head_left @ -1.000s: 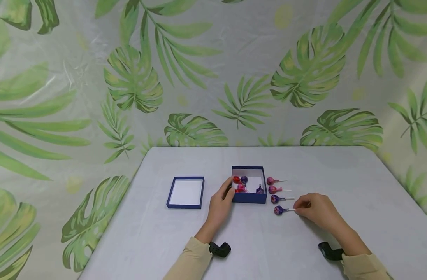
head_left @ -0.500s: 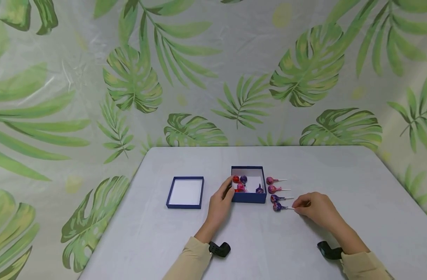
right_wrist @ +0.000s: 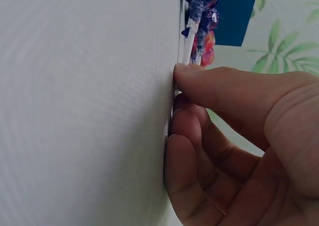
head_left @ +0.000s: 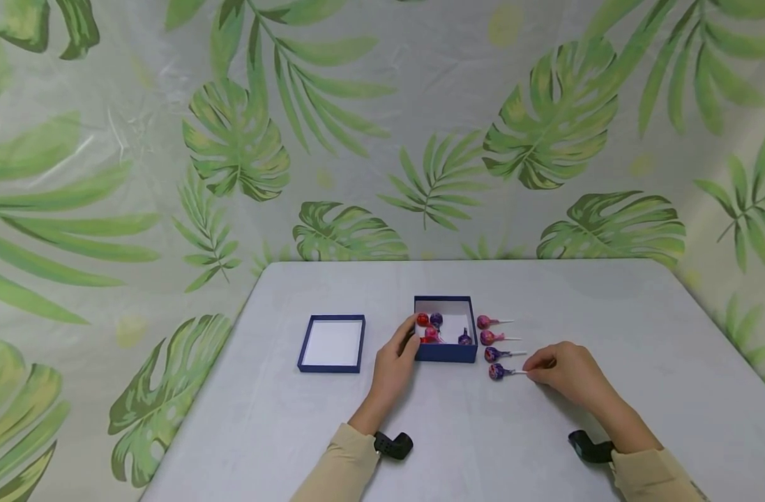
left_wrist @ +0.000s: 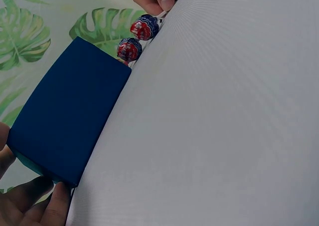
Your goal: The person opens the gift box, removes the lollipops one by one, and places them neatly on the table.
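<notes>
An open blue box [head_left: 445, 353] sits mid-table with several red and purple lollipops inside. My left hand [head_left: 406, 343] grips its left near corner, thumb on the rim; in the left wrist view the fingers [left_wrist: 37, 206] curl under the box [left_wrist: 65, 116]. Right of the box, several lollipops lie in a row, sticks pointing right. My right hand [head_left: 534, 367] pinches the stick of the nearest purple lollipop [head_left: 498, 371], which rests on the table. In the right wrist view the thumb [right_wrist: 209, 86] presses that stick [right_wrist: 180, 51] against the tabletop.
The box's blue lid [head_left: 332, 343] lies upside down, white inside up, left of the box. Pink lollipops [head_left: 485, 322] [head_left: 487, 338] and another purple one [head_left: 491, 354] lie beside the box. The grey table [head_left: 545, 300] meets a leaf-print backdrop at its far edge.
My right hand has slid the nearest purple lollipop a little away from me, closer to the row. The left hand and the box have stayed still.
</notes>
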A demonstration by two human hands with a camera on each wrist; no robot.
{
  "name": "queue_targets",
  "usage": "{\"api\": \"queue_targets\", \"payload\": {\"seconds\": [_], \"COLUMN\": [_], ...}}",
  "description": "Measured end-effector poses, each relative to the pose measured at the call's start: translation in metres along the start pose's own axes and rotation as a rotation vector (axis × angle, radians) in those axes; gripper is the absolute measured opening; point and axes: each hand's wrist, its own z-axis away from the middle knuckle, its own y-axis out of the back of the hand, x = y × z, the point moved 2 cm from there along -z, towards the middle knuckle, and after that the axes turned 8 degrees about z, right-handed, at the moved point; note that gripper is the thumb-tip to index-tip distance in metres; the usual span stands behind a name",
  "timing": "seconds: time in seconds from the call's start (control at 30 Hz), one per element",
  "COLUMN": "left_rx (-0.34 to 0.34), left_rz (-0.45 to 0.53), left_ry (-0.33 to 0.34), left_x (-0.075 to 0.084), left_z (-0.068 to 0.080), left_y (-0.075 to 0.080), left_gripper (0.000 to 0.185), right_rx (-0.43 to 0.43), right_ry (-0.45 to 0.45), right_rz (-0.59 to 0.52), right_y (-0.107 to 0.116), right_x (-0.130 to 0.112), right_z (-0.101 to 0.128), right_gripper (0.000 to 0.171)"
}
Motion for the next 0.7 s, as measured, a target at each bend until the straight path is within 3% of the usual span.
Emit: {"api": "queue_targets", "payload": {"seconds": [0.33,0.5,0.7], "left_rx": [0.008,0.014,0.021], "left_rz": [-0.008,-0.016,-0.019], "left_ry": [-0.03,-0.014,-0.003], "left_x": [0.001,0.0,0.0], "left_z": [-0.001,-0.001,-0.001], "left_y": [-0.001,-0.001,-0.001], "left_gripper": [0.045,0.044,0.044], "right_rx": [-0.025,-0.067,-0.059], "right_ry": [-0.012,-0.03,0.012], "right_rz": [-0.005,0.006,0.019], "right_y": [0.005,0.013,0.028], "right_x": [-0.002,-0.004,-0.014], "right_z": [0.0,-0.003,-0.011], "right_gripper": [0.007,0.013,0.017]}}
